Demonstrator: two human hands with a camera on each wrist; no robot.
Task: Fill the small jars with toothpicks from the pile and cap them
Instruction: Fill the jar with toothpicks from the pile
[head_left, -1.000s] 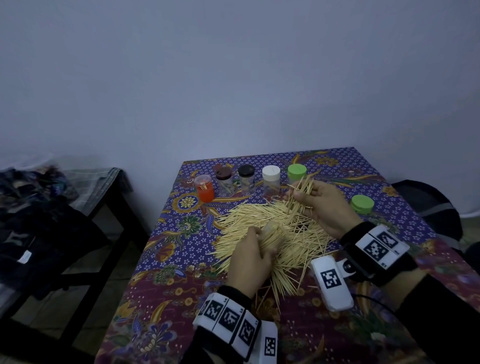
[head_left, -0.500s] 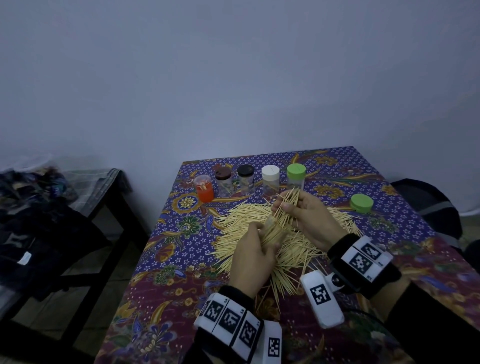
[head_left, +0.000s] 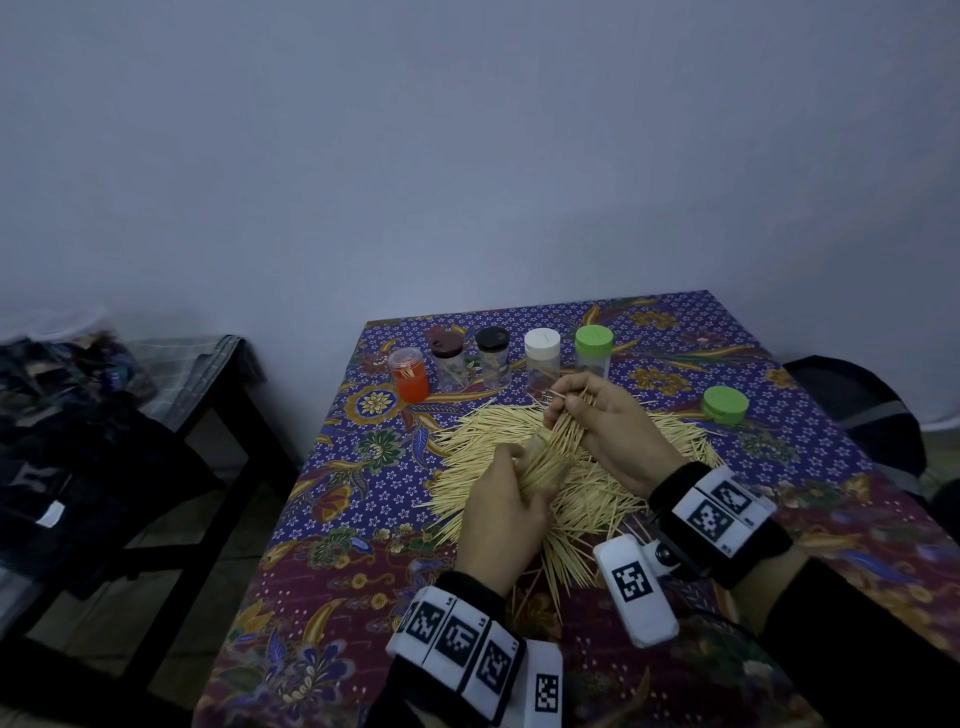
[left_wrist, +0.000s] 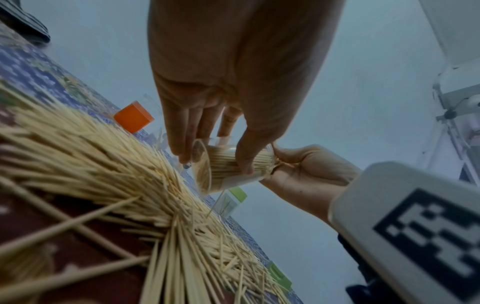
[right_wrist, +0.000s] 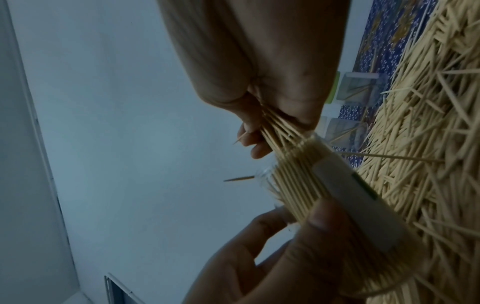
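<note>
The left hand (head_left: 501, 512) grips a clear jar (left_wrist: 228, 166), tilted so its mouth meets the bundle of toothpicks (right_wrist: 279, 128) the right hand (head_left: 618, 431) pinches and feeds in, just above the pile (head_left: 592, 499); its likely green cap (head_left: 725, 404) waits nearby.

The left hand (head_left: 498, 509) hides most of the clear jar (head_left: 545, 465); the toothpick pile (head_left: 597, 499) beneath both hands is covered.

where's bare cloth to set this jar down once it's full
Free: right of the pile, near the loose green cap; also the left edge below the orange jar. Crowded: the jar row behind the pile, and the centre under both hands.
</note>
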